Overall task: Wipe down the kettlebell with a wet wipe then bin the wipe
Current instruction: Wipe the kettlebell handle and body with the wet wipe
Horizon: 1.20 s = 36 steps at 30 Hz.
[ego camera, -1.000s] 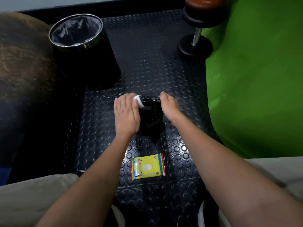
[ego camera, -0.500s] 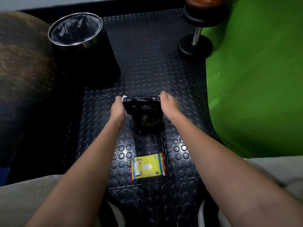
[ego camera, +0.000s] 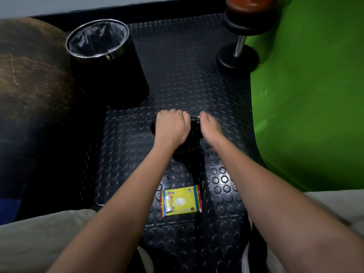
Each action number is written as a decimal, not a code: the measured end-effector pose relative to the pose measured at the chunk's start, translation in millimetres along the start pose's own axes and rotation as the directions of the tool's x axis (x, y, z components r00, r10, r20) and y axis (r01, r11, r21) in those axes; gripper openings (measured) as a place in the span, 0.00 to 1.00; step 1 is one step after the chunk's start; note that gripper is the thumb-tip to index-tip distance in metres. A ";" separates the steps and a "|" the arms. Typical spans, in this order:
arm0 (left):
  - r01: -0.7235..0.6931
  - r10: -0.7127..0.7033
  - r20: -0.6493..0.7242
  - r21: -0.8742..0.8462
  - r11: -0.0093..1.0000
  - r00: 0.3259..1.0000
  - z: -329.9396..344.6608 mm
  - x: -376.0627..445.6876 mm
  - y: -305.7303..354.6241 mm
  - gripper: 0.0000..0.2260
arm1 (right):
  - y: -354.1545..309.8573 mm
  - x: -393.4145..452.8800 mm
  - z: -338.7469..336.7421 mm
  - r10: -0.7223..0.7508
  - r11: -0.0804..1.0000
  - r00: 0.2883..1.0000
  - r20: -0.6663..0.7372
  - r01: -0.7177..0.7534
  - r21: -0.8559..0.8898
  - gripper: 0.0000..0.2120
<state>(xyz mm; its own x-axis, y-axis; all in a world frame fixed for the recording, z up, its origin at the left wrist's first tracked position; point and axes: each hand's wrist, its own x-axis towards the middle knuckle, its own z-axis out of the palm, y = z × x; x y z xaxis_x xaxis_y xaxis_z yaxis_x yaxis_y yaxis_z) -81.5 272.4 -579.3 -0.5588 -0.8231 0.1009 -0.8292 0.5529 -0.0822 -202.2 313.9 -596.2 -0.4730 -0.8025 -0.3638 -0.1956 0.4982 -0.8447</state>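
Left hand (ego camera: 171, 128) curled over kettlebell (ego camera: 194, 128), hiding it; right hand (ego camera: 209, 127) grips handle; bin (ego camera: 110, 62) beyond-left.

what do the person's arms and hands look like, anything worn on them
Both forearms are bare as far as the frame shows: no sleeves, gloves, watch, rings or bands visible on the left hand or right hand. Fingers are bare too.

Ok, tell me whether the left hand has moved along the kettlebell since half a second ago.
Yes. The left hand has slid right across the kettlebell handle, toward the right hand.
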 end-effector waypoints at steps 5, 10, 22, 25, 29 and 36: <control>-0.002 -0.074 -0.273 -0.265 0.964 0.959 22.5 -33.3 2.2 0.14 | -1.9 -4.9 0.7 -0.009 1.000 1.000 0.021 0.009 0.015 0.21; 0.079 -0.202 -0.276 -0.400 0.913 0.940 35.0 -44.8 -13.7 0.16 | -3.7 -6.8 1.3 -0.026 0.999 0.998 0.051 0.025 0.021 0.21; 0.538 -0.587 0.523 -0.826 -0.168 0.618 43.5 -31.6 -37.7 0.21 | -1.1 -5.4 4.6 -0.023 0.999 0.999 0.046 0.021 0.045 0.23; 0.630 -0.454 0.658 -0.739 -0.236 0.601 36.6 -27.2 -51.4 0.19 | -2.2 -5.2 4.3 -0.020 0.999 0.999 0.041 0.019 0.036 0.22; 0.653 -0.438 0.649 -0.739 -0.168 0.622 21.3 -19.7 -50.8 0.14 | -3.8 -6.1 2.6 -0.003 0.999 1.000 0.025 0.002 0.034 0.23; 0.319 -0.275 0.162 -0.509 0.799 0.948 -2.5 0.9 -28.5 0.17 | 1.2 -6.0 -2.6 0.022 0.999 1.000 0.006 -0.022 0.049 0.24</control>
<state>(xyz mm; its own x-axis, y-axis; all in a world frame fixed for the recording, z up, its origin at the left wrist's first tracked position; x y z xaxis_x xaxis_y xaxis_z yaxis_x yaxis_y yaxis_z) -58.4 256.2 -574.5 -0.2993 -0.9532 -0.0421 -0.8473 0.2452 0.4712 -201.8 320.2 -594.0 -0.4717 -0.7934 -0.3847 -0.1427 0.4992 -0.8546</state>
